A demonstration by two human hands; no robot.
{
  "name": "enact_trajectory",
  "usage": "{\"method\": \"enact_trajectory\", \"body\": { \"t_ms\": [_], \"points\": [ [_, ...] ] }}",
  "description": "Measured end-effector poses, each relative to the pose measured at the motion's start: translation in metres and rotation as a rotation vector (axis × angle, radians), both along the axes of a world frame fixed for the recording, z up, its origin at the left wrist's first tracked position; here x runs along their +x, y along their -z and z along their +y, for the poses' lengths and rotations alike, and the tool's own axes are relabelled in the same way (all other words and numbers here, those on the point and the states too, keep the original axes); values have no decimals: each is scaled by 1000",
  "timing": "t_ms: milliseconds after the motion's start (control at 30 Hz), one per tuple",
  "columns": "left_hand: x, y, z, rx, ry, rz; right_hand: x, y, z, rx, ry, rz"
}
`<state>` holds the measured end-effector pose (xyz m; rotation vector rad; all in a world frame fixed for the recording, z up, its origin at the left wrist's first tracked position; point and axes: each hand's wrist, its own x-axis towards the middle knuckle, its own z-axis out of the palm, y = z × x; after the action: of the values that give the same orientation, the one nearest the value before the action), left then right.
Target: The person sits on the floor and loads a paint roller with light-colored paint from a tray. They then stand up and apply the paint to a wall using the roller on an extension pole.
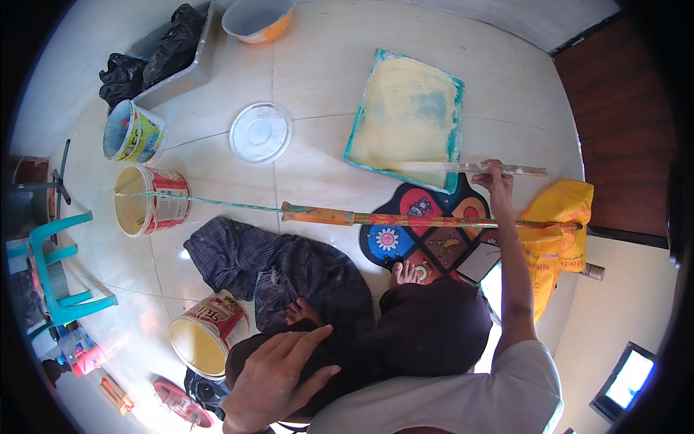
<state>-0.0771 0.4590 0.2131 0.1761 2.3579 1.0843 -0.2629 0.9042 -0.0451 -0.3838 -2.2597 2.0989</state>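
Observation:
My right hand [493,179] grips a pale wooden stick [528,171], whose far part lies over the lower end of a teal-edged tray [397,108] coated with cream paint. My left hand [282,372] rests over my dark-clad left knee, holding nothing, fingers apart. A long pole [318,215], teal with an orange and patterned handle, crosses in front of me from a cream-filled bucket [130,199] toward a yellow bag [553,260]. Beneath the pole is a colourful picture mat [390,239]. Another bucket [195,343] with cream paint lies just left of my left hand.
A white lid [260,132], a blue-stained bucket [123,134], a bin with black bags [170,58] and an orange basin [267,30] are on the tiled floor. Dark checked cloth [224,253] lies by my feet. A teal chair [54,302] is at left, a lit screen [625,372] at right.

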Motion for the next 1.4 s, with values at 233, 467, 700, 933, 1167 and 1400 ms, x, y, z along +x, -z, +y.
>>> {"method": "enact_trajectory", "body": {
  "t_ms": [233,467,700,933,1167,1400],
  "points": [
    [-2,-2,1,10,17,-33,6,-12,36,44,45,90],
    [-3,3,4,17,31,-29,3,8,-11,-78,70,-46],
    [-1,-2,4,-18,11,-24,-34,37,-16,-222,86,15],
    [-3,-3,6,-14,5,-30,-35,39,21,-246,253,45],
    [-8,9,8,11,31,-11,8,-10,74,45,166,45],
    [-2,-2,4,-21,-5,-16,0,-68,75,266,55,34]
  ]
}}
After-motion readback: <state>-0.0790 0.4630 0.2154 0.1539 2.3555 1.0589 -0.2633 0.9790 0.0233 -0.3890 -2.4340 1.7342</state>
